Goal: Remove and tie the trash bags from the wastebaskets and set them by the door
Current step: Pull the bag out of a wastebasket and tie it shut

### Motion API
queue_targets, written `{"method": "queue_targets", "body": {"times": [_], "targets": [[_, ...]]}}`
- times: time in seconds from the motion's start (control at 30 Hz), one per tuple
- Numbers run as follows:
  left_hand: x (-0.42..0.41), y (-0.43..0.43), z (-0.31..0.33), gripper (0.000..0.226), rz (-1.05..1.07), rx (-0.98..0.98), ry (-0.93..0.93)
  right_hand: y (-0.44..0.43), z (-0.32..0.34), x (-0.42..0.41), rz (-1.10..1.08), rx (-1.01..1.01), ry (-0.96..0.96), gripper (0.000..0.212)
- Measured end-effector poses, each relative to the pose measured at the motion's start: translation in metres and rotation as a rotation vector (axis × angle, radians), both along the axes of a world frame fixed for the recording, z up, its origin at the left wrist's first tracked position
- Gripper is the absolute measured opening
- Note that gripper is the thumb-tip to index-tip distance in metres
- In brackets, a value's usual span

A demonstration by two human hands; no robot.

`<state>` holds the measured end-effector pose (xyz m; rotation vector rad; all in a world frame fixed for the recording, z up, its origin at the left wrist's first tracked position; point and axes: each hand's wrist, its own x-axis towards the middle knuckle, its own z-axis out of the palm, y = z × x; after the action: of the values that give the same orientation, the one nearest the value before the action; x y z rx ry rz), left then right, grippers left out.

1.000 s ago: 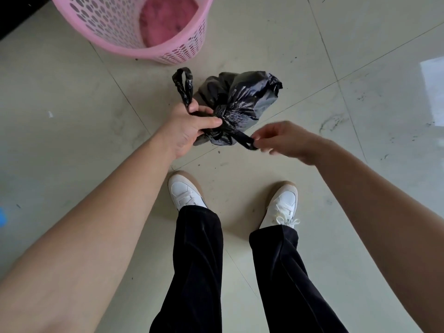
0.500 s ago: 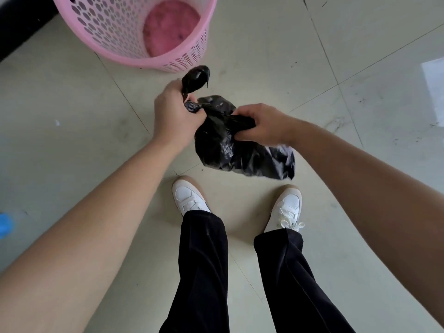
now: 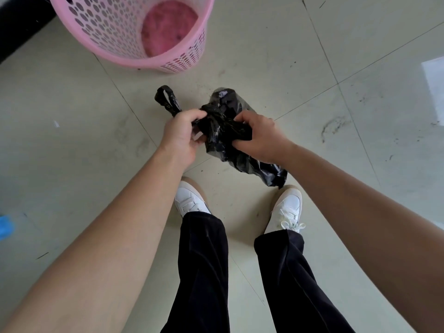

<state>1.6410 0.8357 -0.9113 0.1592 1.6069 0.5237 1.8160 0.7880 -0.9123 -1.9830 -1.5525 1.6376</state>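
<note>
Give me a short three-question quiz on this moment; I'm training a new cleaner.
1. Which hands grip the black bag? A left only; B right only; C both.
2. True or false: the bag sits inside the pink wastebasket.
3. Fill in: the bag's loose loop sticks out beside the ___ hand.
Key: 1 C, left hand and right hand; 2 false, it is out, in the hands; 3 left.
</note>
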Motion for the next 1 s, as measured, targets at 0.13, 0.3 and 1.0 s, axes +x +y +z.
{"method": "queue_targets", "body": {"times": [0.13, 0.3, 1.0], "targets": [[0.008, -0.001, 0.007, 0.028, -0.022, 0.086, -0.031, -0.006, 0.001, -0.001, 0.065, -0.017, 0.023, 0.034], [0.005, -0.001, -0.005, 0.056, -0.047, 0.256, -0.041, -0.006, 0.002, 0.006, -0.088, -0.161, 0.13, 0.018], [-0.001, -0.014, -0.006, 0.022, -0.605, 0.46, 0.337, 0.003, -0.013, -0.006, -0.05, 0.068, 0.086, 0.03]]}}
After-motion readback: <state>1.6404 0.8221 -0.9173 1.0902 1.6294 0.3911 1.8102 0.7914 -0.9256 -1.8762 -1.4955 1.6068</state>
